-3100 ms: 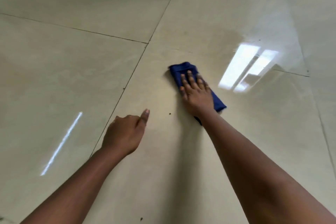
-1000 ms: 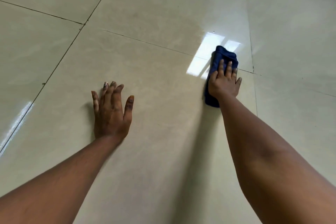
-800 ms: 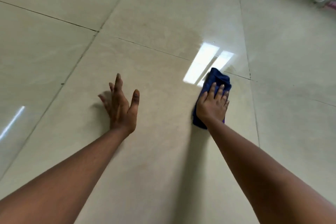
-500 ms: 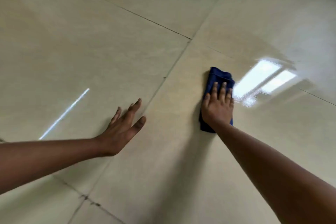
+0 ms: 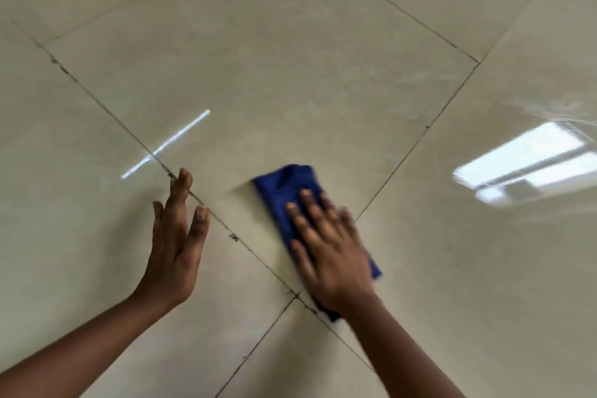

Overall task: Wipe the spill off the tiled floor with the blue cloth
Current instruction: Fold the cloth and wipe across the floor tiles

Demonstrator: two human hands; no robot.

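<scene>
A folded blue cloth (image 5: 286,184) lies flat on the glossy beige tiled floor (image 5: 290,81), near where four tiles meet. My right hand (image 5: 329,245) presses on it palm down with fingers spread, covering its near half; the hand is motion-blurred. My left hand (image 5: 176,236) hovers to the left of the cloth, fingers straight and apart, holding nothing, over a dark grout line. No spill is plainly visible on the tiles around the cloth.
Dark grout lines (image 5: 239,241) cross under my hands, with small dirt specks along them. A window reflection (image 5: 529,161) glares at the right and a thin light streak (image 5: 164,145) at the left. Bare tiles stretch in every direction.
My right hand has slid the cloth nearer to me and to the left, down to the tile junction. My left hand has drawn in beside it. The view has swung left.
</scene>
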